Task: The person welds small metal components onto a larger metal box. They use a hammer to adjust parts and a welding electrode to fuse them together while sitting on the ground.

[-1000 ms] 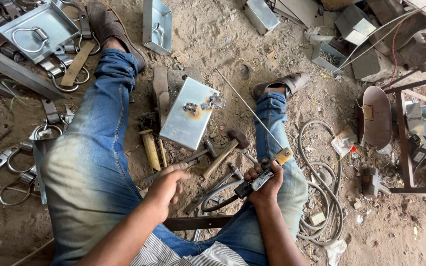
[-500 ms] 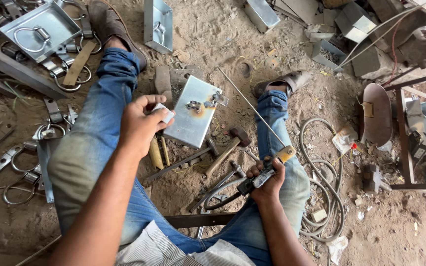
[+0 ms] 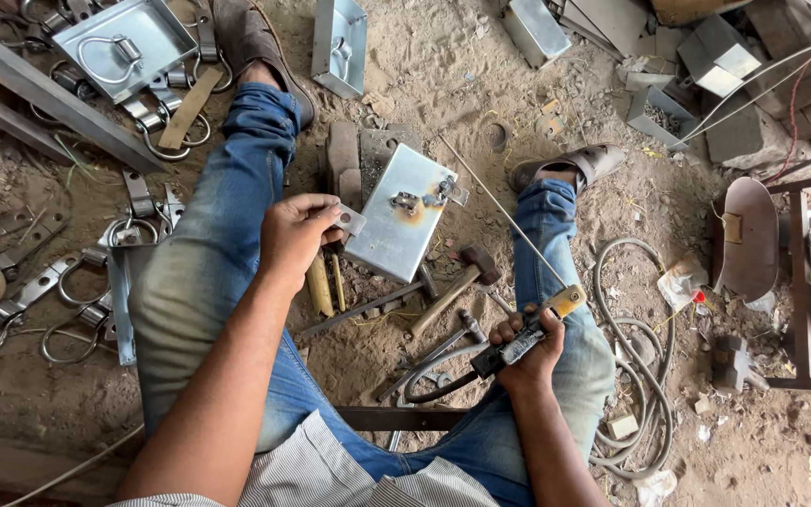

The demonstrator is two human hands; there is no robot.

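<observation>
My left hand [image 3: 295, 235] pinches a small flat metal tab with a hole [image 3: 349, 220], held just left of a galvanised metal box [image 3: 402, 223] lying on the dirt between my legs. The box carries a welded latch fitting [image 3: 421, 198] with a scorch mark beside it. My right hand [image 3: 529, 349] grips a welding electrode holder [image 3: 518, 345] over my right knee. A thin welding rod [image 3: 499, 209] runs from the holder up and left, ending above the box. A black cable leaves the holder toward the lower left.
A hammer [image 3: 452, 289], a wooden-handled tool [image 3: 318, 286] and a steel bar lie below the box. Metal boxes [image 3: 340, 42], a tray [image 3: 124, 42] and ring latches [image 3: 68, 282] lie scattered on the left and top. Coiled hose [image 3: 635, 366] and a welding mask [image 3: 748, 237] sit at the right.
My left hand rose from near my lap to the box's left edge and now holds the small tab there. My right hand with the holder has hardly moved.
</observation>
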